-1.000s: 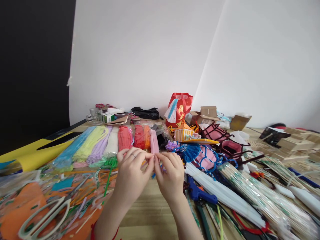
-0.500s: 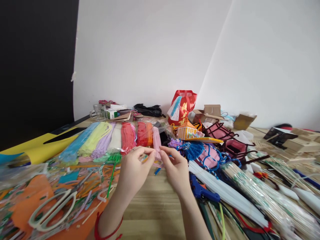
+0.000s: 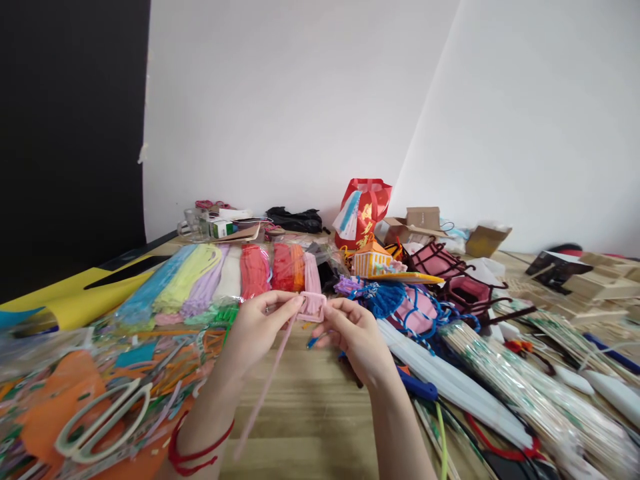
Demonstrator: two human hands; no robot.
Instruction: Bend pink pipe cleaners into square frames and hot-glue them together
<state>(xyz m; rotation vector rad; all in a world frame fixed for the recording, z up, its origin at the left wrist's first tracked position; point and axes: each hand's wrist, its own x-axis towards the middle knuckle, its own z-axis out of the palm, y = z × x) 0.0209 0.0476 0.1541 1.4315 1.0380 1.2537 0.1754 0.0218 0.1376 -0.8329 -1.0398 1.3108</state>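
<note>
A pink pipe cleaner (image 3: pixel 275 367) is bent into a small rectangular frame between my hands, with a long loose tail hanging down toward the tabletop. My left hand (image 3: pixel 259 337) pinches the frame's left side, where the tail comes off. The thumb and fingers of my right hand (image 3: pixel 357 340) are closed on its right side. Right behind the frame lies a bundle of pink pipe cleaners (image 3: pixel 311 272). A small blue tip shows by my right fingers; I cannot make out what it belongs to.
Bundles of coloured pipe cleaners, such as a red one (image 3: pixel 255 272), line the back. White-handled scissors (image 3: pixel 103 427) rest on orange scraps at left. At right are a blue glue gun (image 3: pixel 417 387), white strips (image 3: pixel 455 383), bagged sticks (image 3: pixel 505 373) and pink-and-blue craft pieces (image 3: pixel 417 310).
The rectangular pink frame and its hanging tail have come into sight between my fingers. My hands have moved slightly apart, and my right fingers have spread lower.
</note>
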